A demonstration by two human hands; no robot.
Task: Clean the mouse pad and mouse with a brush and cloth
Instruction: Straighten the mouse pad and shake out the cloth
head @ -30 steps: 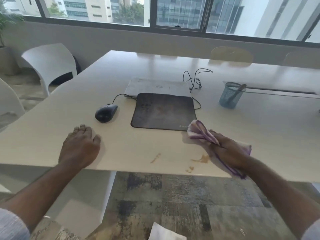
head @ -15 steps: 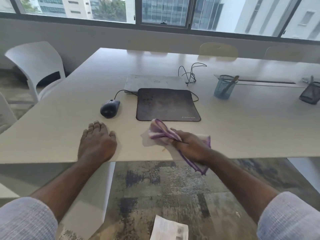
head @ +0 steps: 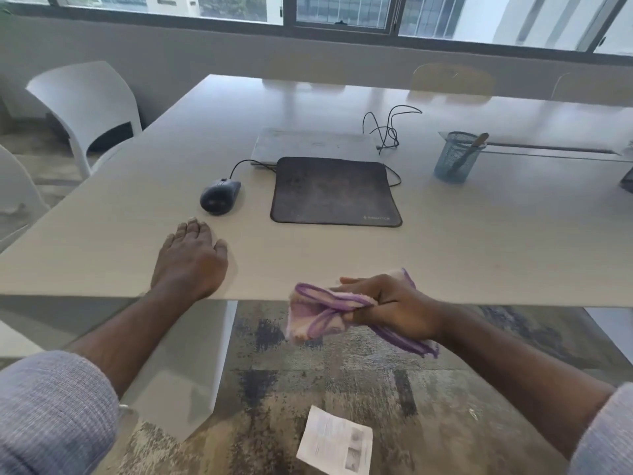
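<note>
Head view showed one mouse, one mouse pad, left hand flat on counter, right hand fingers gripping one cloth.

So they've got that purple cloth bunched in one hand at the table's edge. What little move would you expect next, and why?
Probably carry the cloth forward onto the mouse pad and start wiping. The right hand grips it at the table edge, off the pad, whose surface looks blotchy. The left hand rests flat on the table, short of the mouse.

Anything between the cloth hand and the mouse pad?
Nothing visible. The right hand grips the cloth at the table's near edge; only bare tabletop lies between it and the mouse pad.
</note>
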